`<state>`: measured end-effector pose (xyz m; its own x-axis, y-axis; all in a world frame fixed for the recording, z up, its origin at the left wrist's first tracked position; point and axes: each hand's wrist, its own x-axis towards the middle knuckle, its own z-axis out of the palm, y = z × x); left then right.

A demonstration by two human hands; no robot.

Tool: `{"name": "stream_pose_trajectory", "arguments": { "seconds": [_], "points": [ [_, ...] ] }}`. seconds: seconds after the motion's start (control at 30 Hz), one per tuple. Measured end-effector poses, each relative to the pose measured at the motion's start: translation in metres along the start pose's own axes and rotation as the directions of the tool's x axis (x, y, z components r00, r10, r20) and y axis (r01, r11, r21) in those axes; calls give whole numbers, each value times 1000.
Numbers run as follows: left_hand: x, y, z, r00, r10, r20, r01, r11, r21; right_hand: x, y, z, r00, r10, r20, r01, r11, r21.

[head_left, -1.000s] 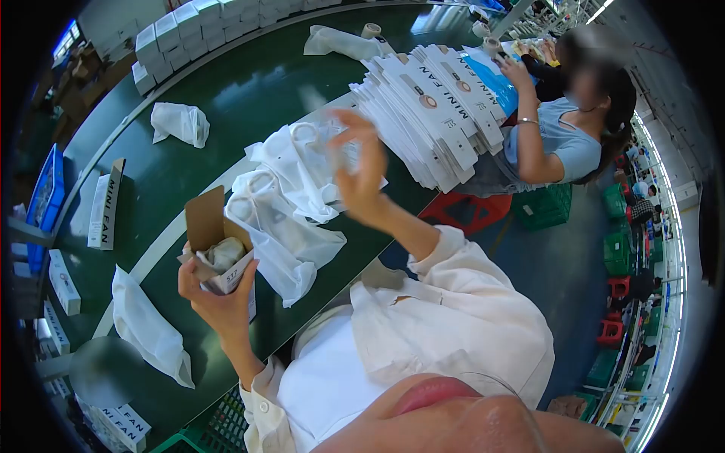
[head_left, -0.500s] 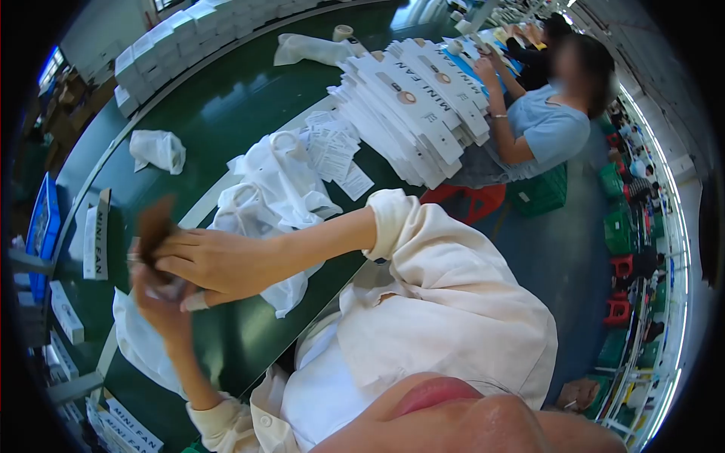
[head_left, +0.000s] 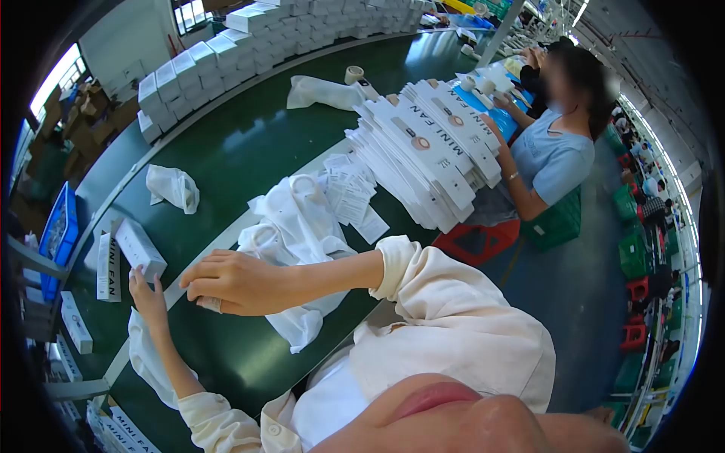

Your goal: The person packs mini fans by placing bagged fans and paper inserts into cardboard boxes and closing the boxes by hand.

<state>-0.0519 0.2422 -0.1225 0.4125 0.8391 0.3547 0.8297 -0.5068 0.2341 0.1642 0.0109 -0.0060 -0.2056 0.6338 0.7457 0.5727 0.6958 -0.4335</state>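
At the far left of the green table, my left hand [head_left: 149,299] has its fingers apart at the near end of a white box [head_left: 140,248], which lies on the surface. The fingertips seem to touch it. My right hand [head_left: 240,282] hovers to the right of it, fingers loosely bent and nothing visible in them; a pale band wraps one finger. Just beyond the right forearm are crumpled white bags [head_left: 291,215]. Part of another white bag [head_left: 148,355] shows behind my left forearm. A slim MINI FAN box [head_left: 108,268] lies beside the white box.
Flat MINI FAN cartons [head_left: 423,151] are stacked at the right, beside printed leaflets [head_left: 351,192]. A co-worker [head_left: 547,155] sits beyond them. White boxes [head_left: 219,60] line the back edge. A blue tray [head_left: 59,241] stands at left, and a small white bag [head_left: 172,187] lies mid-table.
Half a second ago both hands were together around a blurred brownish thing. Now they are apart, and the white box lies by my left hand. The camera view has shifted.
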Motion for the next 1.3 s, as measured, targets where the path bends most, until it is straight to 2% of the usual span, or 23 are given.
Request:
{"name": "stream_pose_trajectory", "arguments": {
  "seconds": [0.07, 0.13, 0.17, 0.23, 0.27, 0.33, 0.37, 0.4, 0.43, 0.57, 1.07, 1.3],
  "points": [
    [-13, 16, 8, 990, 60, -131, -63, 998, -19, -10, 0, -6, 999, 32, -18, -28, 979, 200],
    [-20, 23, 5, 992, 28, -125, -37, 997, -69, 2, -31, -35, 988, 103, -115, -9, 781, 624],
    [-24, 26, 6, 994, 4, -113, -18, 992, -127, 4, -46, -49, 988, 106, -112, -12, 778, 628],
    [-29, 31, 7, 996, -36, -79, 16, 971, -240, 2, -67, -70, 982, 81, -172, 120, 439, 890],
    [-31, 31, 8, 997, -34, -68, 17, 971, -239, -4, -70, -73, 984, 27, -177, 153, 386, 910],
    [-33, 28, 8, 981, 43, -187, -73, 985, -153, -13, -80, -74, 982, -7, -188, 180, 329, 927],
    [-38, 24, 7, 968, 86, -234, -113, 988, -105, -13, -90, -77, 986, 9, -169, 165, 159, 973],
    [-44, 21, 7, 952, 133, -276, -154, 986, -56, -12, -96, -75, 986, 30, -165, 162, 70, 984],
    [-50, 19, 6, 958, 141, -250, -159, 986, -54, -11, -103, -74, 986, 51, -160, 161, -19, 987],
    [-57, 22, 1, 928, 170, -331, -211, 973, -92, -1, -107, -68, 992, -19, -125, 123, -74, 990],
    [-82, 13, 1, 959, 115, -259, -171, 964, -203, 9, -97, -77, 995, -40, -93, 90, -73, 993],
    [-84, 25, 7, 954, 132, -271, -188, 963, -192, 6, -96, -82, 996, -32, -85, 83, -74, 994]
  ]
}}
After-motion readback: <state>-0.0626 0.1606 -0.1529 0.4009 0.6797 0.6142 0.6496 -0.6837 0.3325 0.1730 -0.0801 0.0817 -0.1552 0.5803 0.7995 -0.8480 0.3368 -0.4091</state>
